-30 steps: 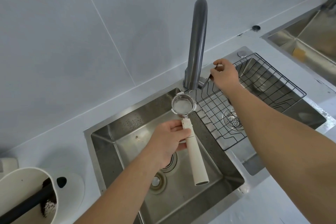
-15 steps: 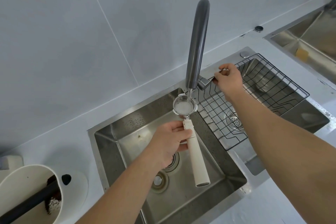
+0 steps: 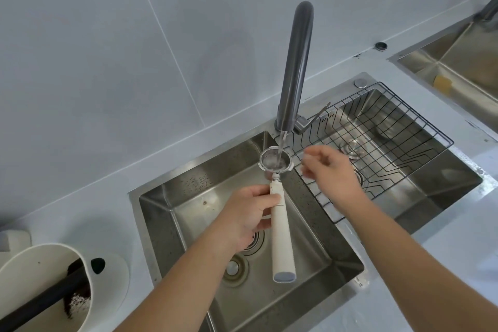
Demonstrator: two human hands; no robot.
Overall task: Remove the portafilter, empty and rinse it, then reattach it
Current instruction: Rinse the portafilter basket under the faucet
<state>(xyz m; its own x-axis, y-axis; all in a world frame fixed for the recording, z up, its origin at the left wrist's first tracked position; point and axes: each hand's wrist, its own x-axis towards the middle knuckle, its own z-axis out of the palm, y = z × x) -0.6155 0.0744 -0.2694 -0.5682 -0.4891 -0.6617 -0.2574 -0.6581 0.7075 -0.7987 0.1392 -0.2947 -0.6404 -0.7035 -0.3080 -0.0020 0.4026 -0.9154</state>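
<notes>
Over the left basin of the sink (image 3: 188,197), the left hand (image 3: 248,215) was wrapped around the upper part of the portafilter's white handle (image 3: 281,240), fingers pressed closed on it, the free end of the handle pointing back toward the person. The portafilter (image 3: 275,163) was held level with its metal basket facing up, directly under the spout of the dark grey tap (image 3: 295,67). A thin stream of water (image 3: 281,143) fell from the spout into the basket. The right hand (image 3: 330,170) hovered just beside the basket, to its right, fingers loosely spread and holding nothing; it was blurred. It sat above the near corner of the wire rack (image 3: 390,143) that lay in the right basin. The tap's lever (image 3: 316,114) stood free beyond that hand, angled up and to the right. At the lower left on the counter (image 3: 80,197) stood a white bin (image 3: 48,288) with a black bar across it and dark coffee grounds (image 3: 76,304) inside
</notes>
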